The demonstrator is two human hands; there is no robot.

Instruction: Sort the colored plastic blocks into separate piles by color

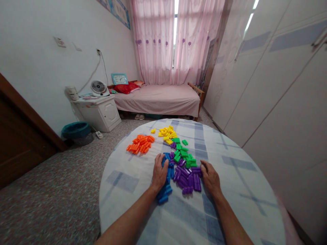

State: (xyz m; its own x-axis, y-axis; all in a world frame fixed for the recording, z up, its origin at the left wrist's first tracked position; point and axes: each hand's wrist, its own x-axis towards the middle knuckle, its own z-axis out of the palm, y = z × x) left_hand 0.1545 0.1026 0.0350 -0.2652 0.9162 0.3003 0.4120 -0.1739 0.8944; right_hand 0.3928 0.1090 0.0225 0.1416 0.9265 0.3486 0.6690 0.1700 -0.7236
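Fingers [163, 159] of left hand [159, 173] flat on blue pieces [166, 194], right hand [211, 177] fingers' grip unclear beside purple pieces [187, 178]

My left hand [159, 173] and right hand [211, 177] lie flat on the round table [133, 207], either side of the nearest heap of pegs [186, 177]. Two more heaps lie beyond it, another [140, 144] further left. Behind the table stands a bed [158, 98], with a cabinet [98, 114] to its left.
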